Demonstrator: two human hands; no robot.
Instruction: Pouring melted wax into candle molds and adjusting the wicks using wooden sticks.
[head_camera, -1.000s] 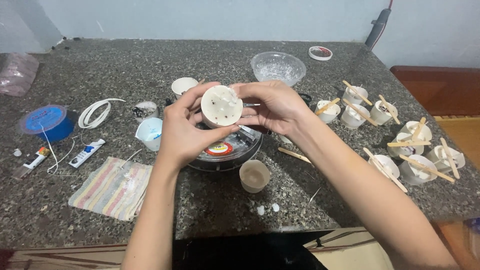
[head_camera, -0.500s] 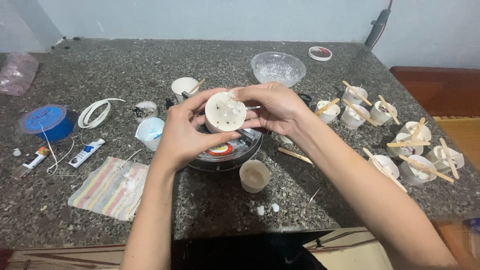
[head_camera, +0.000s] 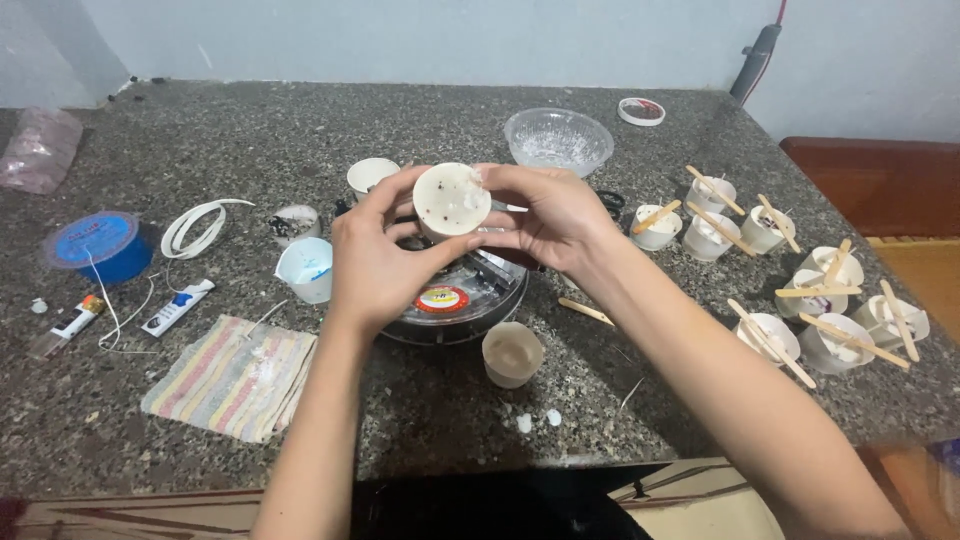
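Note:
Both my hands hold one small round white candle cup (head_camera: 451, 199) up above a metal melting pot (head_camera: 470, 300) with a red sticker. My left hand (head_camera: 375, 255) grips the cup from the left and below. My right hand (head_camera: 545, 215) pinches its right rim, fingertips at the wax surface, which shows dark specks. The cup's open face is tilted toward the camera. A tan cup (head_camera: 512, 353) of set wax stands on the counter just in front of the pot.
Granite counter (head_camera: 250, 130). Left: striped cloth (head_camera: 232, 377), blue spool (head_camera: 95, 243), glue tubes (head_camera: 175, 307), white cord (head_camera: 195, 228), small white cups (head_camera: 305, 268). Back: glass bowl (head_camera: 558, 138), tape roll (head_camera: 641, 110). Right: several cups with wooden sticks (head_camera: 810, 300). A wooden stick (head_camera: 585, 311) lies by the pot.
The cup stays between both hands, shifted slightly; my right fingers have moved on its rim and wax surface. Everything on the counter is unchanged.

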